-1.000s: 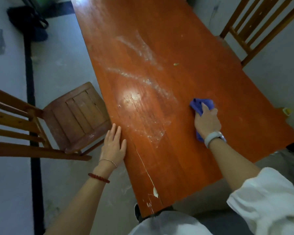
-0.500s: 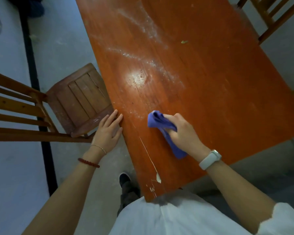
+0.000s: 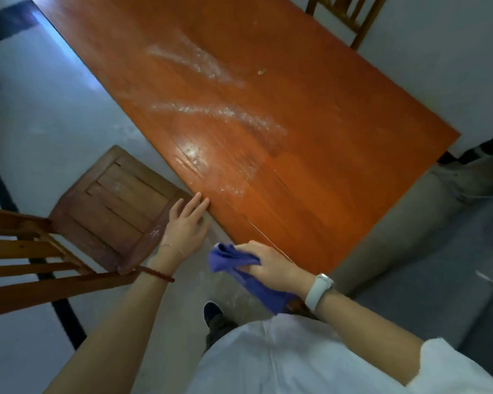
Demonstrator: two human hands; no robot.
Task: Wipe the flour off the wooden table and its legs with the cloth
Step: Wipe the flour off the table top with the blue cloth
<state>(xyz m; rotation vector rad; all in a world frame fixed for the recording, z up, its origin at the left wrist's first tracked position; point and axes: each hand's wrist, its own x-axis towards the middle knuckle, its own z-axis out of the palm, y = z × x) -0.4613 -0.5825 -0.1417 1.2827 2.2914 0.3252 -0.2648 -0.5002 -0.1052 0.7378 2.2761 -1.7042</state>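
The orange-brown wooden table runs from the near middle to the far left. White flour streaks lie across its middle, with a second streak of flour farther back and faint specks near the shiny patch. My right hand grips a blue cloth at the table's near left corner, the cloth hanging past the edge. My left hand lies flat with fingers apart, fingertips touching the table's left edge. The table legs are hidden.
A wooden chair stands left of the table, close to my left hand. Another chair stands at the far right. A small crumb lies on the table. My dark shoe is on the grey floor below.
My right hand has dragged the cloth from the table's right-middle across to the near left corner and over the edge. The flour near that corner is gone. My left hand stayed at the edge.
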